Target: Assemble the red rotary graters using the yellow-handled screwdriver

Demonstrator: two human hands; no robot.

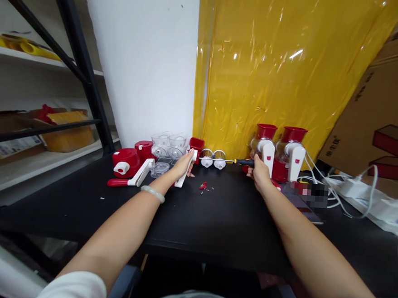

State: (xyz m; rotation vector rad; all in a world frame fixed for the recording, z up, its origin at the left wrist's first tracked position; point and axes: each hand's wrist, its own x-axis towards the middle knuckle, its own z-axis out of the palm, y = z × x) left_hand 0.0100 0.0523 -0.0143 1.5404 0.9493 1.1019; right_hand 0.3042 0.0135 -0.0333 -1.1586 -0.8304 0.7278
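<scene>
My left hand is closed round a white crank handle joined to a red part, held just above the black table. My right hand grips the black handle of a screwdriver. Its thin shaft runs level to the left and its tip meets the white handle by my left fingers. A pale bangle sits on my left wrist. Small screws and a red bit lie on the table between my hands.
Red grinder bodies with a white crank and clear cups lie at the left. Two assembled red-and-white grinders stand behind my right hand. White chargers and cables lie right, before cardboard boxes. Yellow plastic sheet hangs behind; shelving stands left.
</scene>
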